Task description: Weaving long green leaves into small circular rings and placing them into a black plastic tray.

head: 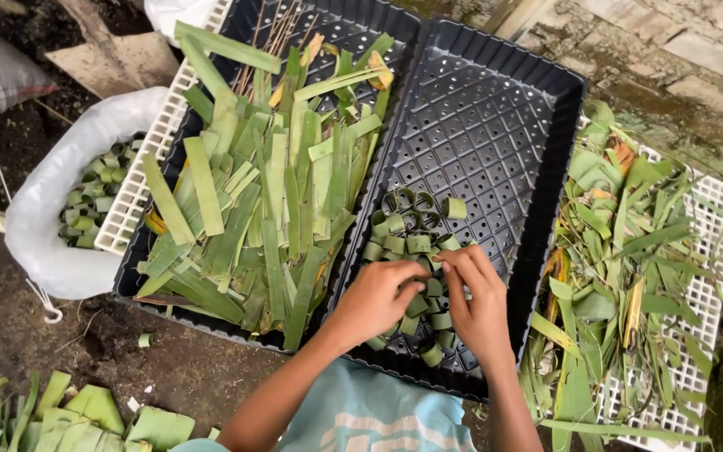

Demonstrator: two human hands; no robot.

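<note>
both hands, left hand (pixel 376 299) and right hand (pixel 477 299), pinched one leaf ring (pixel 433 264) over black tray (pixel 495 125); ring-forming step underway, judged; next called for setting it among finished rings (pixel 407 243).

Black trays (pixel 495 109) glossy perforated plastic; leaf strips (pixel 253 192) matt, fibrous; sack (pixel 52 226) white woven plastic.

Green leaf strips (pixel 261 192) fill a black perforated tray (pixel 495 125), green leaf rings (pixel 412 243) another, beside a white sack (pixel 43 226) and white crate (pixel 705 293).
</note>
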